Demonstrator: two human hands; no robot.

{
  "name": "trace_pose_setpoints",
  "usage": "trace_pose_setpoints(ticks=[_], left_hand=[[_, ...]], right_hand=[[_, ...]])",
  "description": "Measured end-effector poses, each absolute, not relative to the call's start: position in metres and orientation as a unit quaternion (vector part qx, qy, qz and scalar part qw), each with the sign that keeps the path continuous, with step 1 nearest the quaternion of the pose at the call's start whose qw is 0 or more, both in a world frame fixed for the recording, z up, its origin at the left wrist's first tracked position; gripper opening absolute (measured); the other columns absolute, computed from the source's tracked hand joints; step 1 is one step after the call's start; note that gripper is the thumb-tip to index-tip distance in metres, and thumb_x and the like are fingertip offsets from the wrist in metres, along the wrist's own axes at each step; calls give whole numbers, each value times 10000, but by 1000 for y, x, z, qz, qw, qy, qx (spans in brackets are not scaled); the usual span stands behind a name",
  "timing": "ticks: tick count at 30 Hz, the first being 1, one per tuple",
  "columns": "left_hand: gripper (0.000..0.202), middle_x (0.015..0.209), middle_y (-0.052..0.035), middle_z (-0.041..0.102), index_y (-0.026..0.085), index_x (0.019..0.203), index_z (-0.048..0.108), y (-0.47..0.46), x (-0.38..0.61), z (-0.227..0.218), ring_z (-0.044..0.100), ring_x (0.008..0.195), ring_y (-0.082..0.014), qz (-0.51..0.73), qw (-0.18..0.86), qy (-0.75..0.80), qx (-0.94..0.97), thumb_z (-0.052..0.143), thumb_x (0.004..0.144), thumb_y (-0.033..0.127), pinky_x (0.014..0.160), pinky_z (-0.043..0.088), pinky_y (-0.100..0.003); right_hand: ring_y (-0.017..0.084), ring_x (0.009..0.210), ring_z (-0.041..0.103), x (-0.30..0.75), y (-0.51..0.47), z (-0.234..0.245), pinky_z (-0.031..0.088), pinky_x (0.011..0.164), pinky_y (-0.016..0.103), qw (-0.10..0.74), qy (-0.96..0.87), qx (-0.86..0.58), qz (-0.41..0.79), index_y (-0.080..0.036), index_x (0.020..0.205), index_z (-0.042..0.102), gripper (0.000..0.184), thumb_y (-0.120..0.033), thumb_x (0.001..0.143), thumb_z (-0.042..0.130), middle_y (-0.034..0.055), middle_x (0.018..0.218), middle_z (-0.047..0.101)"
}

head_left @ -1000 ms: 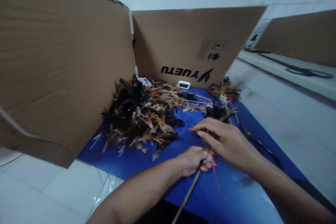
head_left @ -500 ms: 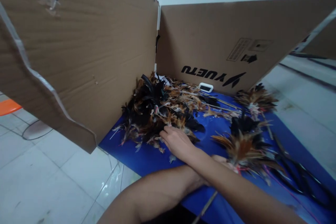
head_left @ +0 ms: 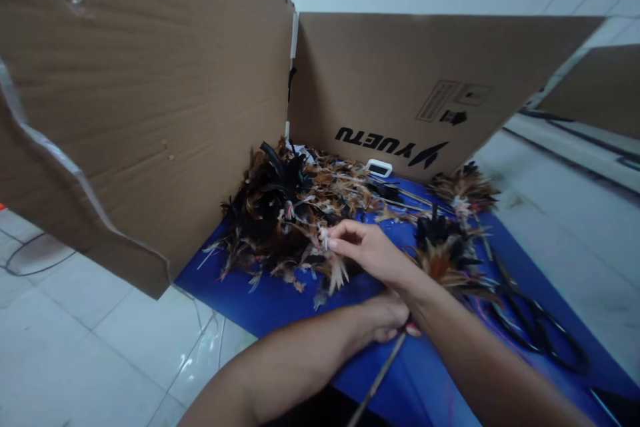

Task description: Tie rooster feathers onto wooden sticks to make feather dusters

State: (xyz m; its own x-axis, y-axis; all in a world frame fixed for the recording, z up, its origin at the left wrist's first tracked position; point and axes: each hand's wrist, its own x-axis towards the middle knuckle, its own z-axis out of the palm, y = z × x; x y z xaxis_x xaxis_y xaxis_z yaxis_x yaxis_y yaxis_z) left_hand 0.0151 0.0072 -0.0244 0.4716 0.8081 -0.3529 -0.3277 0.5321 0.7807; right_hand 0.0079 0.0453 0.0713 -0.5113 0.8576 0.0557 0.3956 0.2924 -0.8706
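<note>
My forearms are crossed. My right hand (head_left: pixel 367 247) is over the near edge of a feather pile (head_left: pixel 280 213), its thumb and fingertips pinched on a small bunch of feathers (head_left: pixel 338 272) with pale tips. My left hand (head_left: pixel 390 317), lower and partly behind the right wrist, is wrapped round a thin wooden stick (head_left: pixel 375 383). The stick slants toward me. Beyond that hand, a feather duster head (head_left: pixel 443 250) of black and brown feathers fans out, partly hidden by my right arm; its join to the stick is covered.
Black-handled scissors (head_left: pixel 537 327) and pink thread (head_left: pixel 483 317) lie at the right of the blue board (head_left: pixel 280 310). Another feather bundle (head_left: pixel 465 193) is farther back. A small white display device (head_left: pixel 379 168) rests by the back cardboard panel (head_left: pixel 370 73); another cardboard panel (head_left: pixel 210 80) stands left.
My right hand has lifted back from the pile with a feather bunch between its fingers. My left hand and the duster head have shifted slightly; the view has turned a little right.
</note>
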Motion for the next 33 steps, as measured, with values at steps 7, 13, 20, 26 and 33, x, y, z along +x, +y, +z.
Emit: trace_pose_setpoints(ticks=[7, 13, 20, 26, 33], left_hand=[[133, 536, -2, 460, 138, 635, 479, 13, 22, -27, 397, 429, -69, 305, 835, 309, 338, 482, 752, 201, 409, 191, -206], [133, 577, -27, 506, 110, 697, 514, 12, 19, -28, 410, 461, -66, 309, 838, 291, 342, 551, 718, 236, 427, 188, -200], [158, 618, -47, 545, 105, 726, 530, 8, 18, -24, 424, 478, -69, 302, 839, 295, 344, 549, 710, 262, 435, 211, -200], [179, 602, -17, 509, 108, 736, 535, 7, 18, -22, 410, 459, -61, 307, 842, 291, 334, 607, 663, 254, 429, 206, -201], [182, 651, -57, 552, 95, 744, 543, 7, 17, -26, 439, 489, -73, 306, 841, 276, 350, 590, 667, 253, 439, 223, -203]], right_hand=[[163, 713, 644, 38, 31, 98, 506, 664, 296, 355, -637, -397, 557, -181, 769, 525, 273, -399, 707, 677, 34, 745, 677], [165, 632, 634, 102, 10, 116, 489, 545, 264, 321, -662, -493, 465, -186, 940, 602, 326, -414, 715, 665, 27, 717, 662], [172, 826, 592, 166, -9, 97, 452, 757, 291, 173, -790, -501, 309, -202, 865, 658, 195, -317, 851, 501, 38, 884, 654], [188, 887, 567, 171, -12, 69, 424, 804, 313, 109, -840, -471, 247, -207, 851, 667, 207, -233, 866, 463, 50, 871, 647], [169, 806, 570, 165, -3, 67, 413, 739, 273, 62, -848, -492, 186, -200, 800, 666, 208, -176, 850, 465, 51, 832, 604]])
